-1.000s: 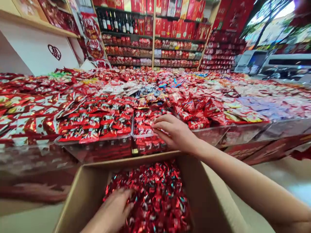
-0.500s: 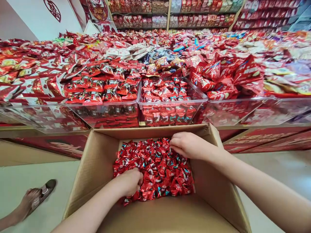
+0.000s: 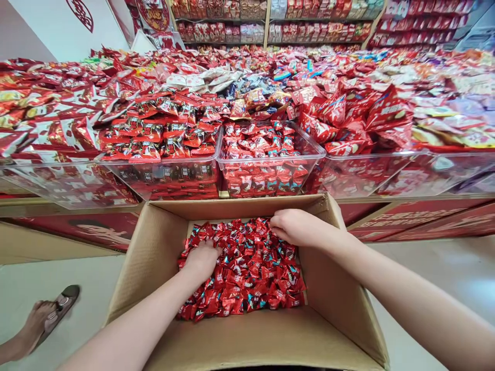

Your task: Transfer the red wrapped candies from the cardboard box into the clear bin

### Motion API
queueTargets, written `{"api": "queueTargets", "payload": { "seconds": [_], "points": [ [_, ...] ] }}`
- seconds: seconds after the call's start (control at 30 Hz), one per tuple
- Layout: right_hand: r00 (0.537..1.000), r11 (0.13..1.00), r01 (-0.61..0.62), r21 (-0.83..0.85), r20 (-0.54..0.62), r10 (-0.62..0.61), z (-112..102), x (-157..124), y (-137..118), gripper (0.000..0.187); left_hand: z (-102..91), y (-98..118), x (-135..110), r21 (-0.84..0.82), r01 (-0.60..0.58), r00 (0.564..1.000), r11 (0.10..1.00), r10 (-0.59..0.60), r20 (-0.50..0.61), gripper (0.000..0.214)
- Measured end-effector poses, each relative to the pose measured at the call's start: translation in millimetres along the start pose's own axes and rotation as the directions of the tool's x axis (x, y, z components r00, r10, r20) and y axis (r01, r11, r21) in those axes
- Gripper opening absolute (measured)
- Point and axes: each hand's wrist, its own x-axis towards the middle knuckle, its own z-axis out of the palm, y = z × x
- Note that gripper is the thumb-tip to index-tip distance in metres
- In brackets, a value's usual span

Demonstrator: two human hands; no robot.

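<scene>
Red foil-wrapped candies (image 3: pixel 247 278) with blue and white printing lie in a layer at the bottom of an open cardboard box (image 3: pixel 216 340). My left hand (image 3: pixel 203 260) rests on the left side of the candies, its fingers reaching forward and a little apart, with the fingertips partly hidden. At the back right of the layer, my right hand (image 3: pixel 292 226) has its fingers curled together against the candies. Whatever it pinches is hidden behind the fingers.
Behind the box, a clear plastic bin (image 3: pixel 270 164) holds similar red candies. Neighbouring bins hold red and black packets (image 3: pixel 174 144) and larger red packets (image 3: pixel 348 121). Stocked shelves (image 3: pixel 224 31) line the back. A person's foot in a shoe (image 3: pixel 54 314) is on the floor at left.
My left hand has moved forward over the candies, away from the front left, and its fingers have loosened. My right hand stays in nearly the same place. The view has shifted slightly.
</scene>
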Motion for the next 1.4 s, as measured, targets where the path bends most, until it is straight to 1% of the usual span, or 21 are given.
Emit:
{"api": "queueTargets", "payload": {
  "seconds": [0.13,0.23,0.3,0.33,0.37,0.4,0.43,0.5,0.53,0.57,0.6,0.63,0.67,0.73,0.8,0.9,0.97,1.13,1.23,1.33,1.4],
  "points": [
    [1.000,0.999,-0.027,0.040,0.013,0.027,-1,0,-2,0.021,-2.9,-2,-4,0.032,-0.031,0.999,0.999,0.029,0.037,0.016],
    [0.999,0.994,-0.048,0.103,0.015,0.047,-2,2,-6,0.020,-11.2,5,-7,-0.020,-0.079,0.997,0.997,0.079,0.018,0.007],
    [0.998,0.969,-0.067,0.239,0.014,0.066,-3,4,-11,0.019,-19.0,16,-11,-0.104,-0.131,0.991,0.986,0.130,-0.017,0.010],
    [0.995,0.935,-0.101,0.340,0.018,0.101,-4,6,-15,0.021,-23.9,24,-13,-0.158,-0.167,0.986,0.973,0.163,-0.041,0.012],
    [0.987,0.872,-0.155,0.464,0.042,0.153,-6,8,-20,0.026,-29.6,33,-16,-0.217,-0.208,0.978,0.954,0.198,-0.068,0.012],
    [0.974,0.765,-0.221,0.605,0.097,0.205,-8,11,-26,0.031,-36.0,42,-19,-0.274,-0.251,0.968,0.929,0.234,-0.094,0.011],
    [0.957,0.608,-0.284,0.741,0.177,0.231,-10,13,-33,0.036,-43.0,51,-23,-0.322,-0.290,0.957,0.901,0.265,-0.120,0.013],
    [0.933,0.214,-0.345,0.914,0.310,0.182,-14,19,-46,0.041,-57.4,65,-30,-0.423,-0.353,0.935,0.834,0.301,-0.187,0.016],
    [0.936,0.034,-0.327,0.944,0.319,0.148,-16,21,-52,0.042,-64.1,70,-32,-0.498,-0.374,0.927,0.782,0.298,-0.227,0.015],
    [0.946,-0.102,-0.280,0.955,0.293,0.142,-18,23,-58,0.041,-69.9,73,-34,-0.586,-0.384,0.923,0.714,0.283,-0.262,0.013],
    [0.953,-0.191,-0.220,0.957,0.253,0.166,-19,25,-62,0.041,-74.5,75,-36,-0.675,-0.384,0.923,0.630,0.254,-0.287,0.012],
    [0.955,-0.249,-0.162,0.955,0.215,0.206,-20,27,-65,0.042,-77.8,76,-37,-0.752,-0.373,0.928,0.543,0.221,-0.301,0.012],
    [0.953,-0.291,-0.117,0.949,0.190,0.237,-20,29,-68,0.042,-79.5,76,-38,-0.808,-0.355,0.935,0.470,0.191,-0.300,0.012],
    [0.950,-0.351,-0.067,0.934,0.167,0.263,-18,31,-71,0.041,-79.1,77,-39,-0.867,-0.318,0.947,0.384,0.163,-0.276,0.013],
    [0.945,-0.340,-0.036,0.940,0.143,0.295,-15,32,-72,0.039,-75.3,78,-40,-0.903,-0.285,0.958,0.323,0.139,-0.252,0.018],
    [0.927,-0.218,-0.024,0.976,0.103,0.359,-11,31,-73,0.038,-69.2,78,-41,-0.951,-0.216,0.976,0.220,0.070,-0.206,0.033],
    [0.921,-0.137,-0.027,0.990,0.078,0.383,-10,29,-73,0.037,-67.3,77,-42,-0.973,-0.159,0.987,0.167,0.038,-0.155,0.035],
    [0.931,0.012,0.016,1.000,-0.019,0.363,-9,23,-73,0.033,-68.1,74,-43,-0.996,-0.079,0.997,0.049,0.025,-0.078,0.044],
    [0.907,0.088,0.071,0.994,-0.101,0.409,-9,22,-74,0.029,-68.3,77,-43,-0.989,-0.127,0.992,0.080,0.005,-0.127,0.044],
    [0.871,0.104,0.145,0.984,-0.177,0.459,-7,24,-74,0.025,-67.1,80,-42,-0.971,-0.196,0.981,0.139,0.021,-0.195,0.042],
    [0.866,0.102,0.157,0.982,-0.186,0.464,-7,25,-73,0.026,-65.6,79,-42,-0.971,-0.188,0.982,0.145,0.028,-0.186,0.039]
  ]
}}
